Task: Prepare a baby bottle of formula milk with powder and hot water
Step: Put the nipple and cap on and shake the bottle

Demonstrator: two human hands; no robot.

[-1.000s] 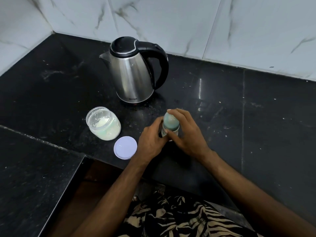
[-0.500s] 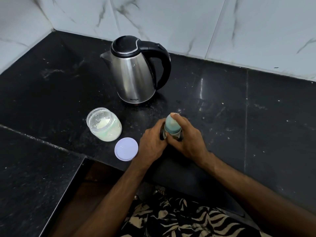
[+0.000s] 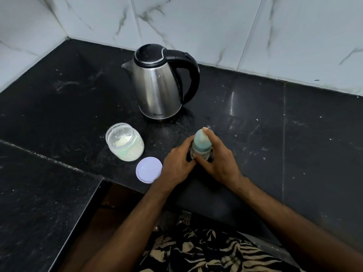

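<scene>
You have both hands on the baby bottle (image 3: 202,144), which stands upright on the black desk (image 3: 275,134) near its front edge, a little in front of the steel kettle (image 3: 157,83). Your left hand (image 3: 177,165) is closed around the lower body to steady it, and your right hand (image 3: 220,160) is curled over the pale green cap, one finger reaching up to its tip and the thumb pressing low on the near side. You look to be at the opening step, working the cap or collar loose so the bottle can be filled; whether it has begun to turn you cannot tell from here, and the bottle's contents are hidden by your fingers. The powder jar (image 3: 125,141) sits open to the left of the bottle, well inside the front edge, partly filled with white powder, and its lilac lid (image 3: 148,169) lies flat just beside your left wrist, close to the inner corner where the desk steps back. Next you will likely need a firm twist with the right hand while the left keeps the base planted, then a free spot to set the top down, clear of the lid and the edge. No scoop is in view
</scene>
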